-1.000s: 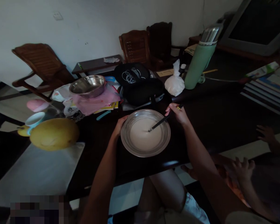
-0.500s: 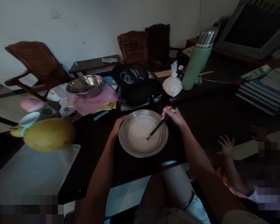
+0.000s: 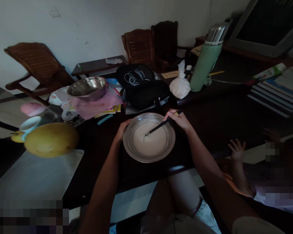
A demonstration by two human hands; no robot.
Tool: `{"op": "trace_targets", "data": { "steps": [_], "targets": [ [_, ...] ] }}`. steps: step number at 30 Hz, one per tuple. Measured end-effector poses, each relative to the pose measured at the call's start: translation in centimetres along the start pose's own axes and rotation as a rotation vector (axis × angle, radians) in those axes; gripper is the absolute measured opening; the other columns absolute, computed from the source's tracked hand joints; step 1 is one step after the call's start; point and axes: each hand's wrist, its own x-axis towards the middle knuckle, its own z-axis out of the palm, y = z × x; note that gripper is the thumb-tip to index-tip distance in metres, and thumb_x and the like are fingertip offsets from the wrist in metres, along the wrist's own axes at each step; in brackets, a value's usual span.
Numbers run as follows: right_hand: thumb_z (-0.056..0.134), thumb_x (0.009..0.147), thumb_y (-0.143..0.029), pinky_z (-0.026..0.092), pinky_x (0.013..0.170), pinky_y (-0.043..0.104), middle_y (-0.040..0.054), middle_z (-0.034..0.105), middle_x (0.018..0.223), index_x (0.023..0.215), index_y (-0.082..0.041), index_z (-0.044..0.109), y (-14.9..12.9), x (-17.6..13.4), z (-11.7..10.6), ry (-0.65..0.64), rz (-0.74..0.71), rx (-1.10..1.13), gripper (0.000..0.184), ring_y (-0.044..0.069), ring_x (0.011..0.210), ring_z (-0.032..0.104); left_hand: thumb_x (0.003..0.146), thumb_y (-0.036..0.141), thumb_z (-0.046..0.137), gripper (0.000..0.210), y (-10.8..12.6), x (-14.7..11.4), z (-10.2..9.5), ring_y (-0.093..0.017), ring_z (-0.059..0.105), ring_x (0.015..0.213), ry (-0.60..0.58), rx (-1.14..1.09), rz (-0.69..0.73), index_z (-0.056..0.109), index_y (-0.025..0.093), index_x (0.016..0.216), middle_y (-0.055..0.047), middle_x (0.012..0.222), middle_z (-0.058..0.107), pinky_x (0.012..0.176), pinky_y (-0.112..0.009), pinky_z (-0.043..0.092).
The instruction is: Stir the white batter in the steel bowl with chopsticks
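Note:
A metal bowl (image 3: 169, 148) with a pale, smooth batter-like liquid (image 3: 150, 146) stands on the dark table in front of me. My left hand (image 3: 124, 128) grips the bowl's left rim, its fingertips partly hidden behind the edge. Held in my right hand (image 3: 177, 118) above the bowl's right rim are black chopsticks (image 3: 160, 126) with gold bands. They slant down to the left, and their tips are in the liquid. Beyond the bowl sits a tied clear bag of white powder (image 3: 180, 87).
A green thermos (image 3: 205, 66) and stacked books (image 3: 275, 94) stand to the right. At the left are a yellow pomelo-like fruit (image 3: 51, 139), a cup (image 3: 30, 125) and another metal bowl (image 3: 86, 91). A black case (image 3: 146, 92) lies behind. Another person's hand (image 3: 237, 149) is at the table's right edge.
My right hand has moved slightly left, and the chopstick tips have shifted left and up through the liquid, at a flatter slant. My left hand stays on the bowl.

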Motion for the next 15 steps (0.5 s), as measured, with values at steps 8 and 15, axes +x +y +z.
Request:
{"op": "trace_targets", "data": {
  "steps": [8,15],
  "targets": [
    [0.063,0.084,-0.055,0.049,0.065,0.028,0.0016,0.070,0.059,0.065,-0.020,0.070,0.22,-0.22,0.01,-0.027,0.064,0.066,0.040,0.015,0.058,0.064,0.070,0.048,0.061,0.047,0.38,-0.19,0.18,-0.030,0.066,0.101,-0.047,-0.019,-0.004,0.076,0.012,0.098,-0.009,0.093,0.076,0.093,-0.037,0.047],
    [0.063,0.084,-0.056,0.050,0.068,0.029,0.0008,0.069,0.059,0.064,-0.021,0.068,0.36,-0.11,-0.37,0.172,0.039,0.018,0.041,0.015,0.060,0.065,0.070,0.046,0.062,0.045,0.05,-0.08,0.13,-0.028,0.067,0.097,-0.040,-0.049,0.004,0.076,0.013,0.097,-0.008,0.093,0.077,0.091,-0.037,0.048]
  ]
}}
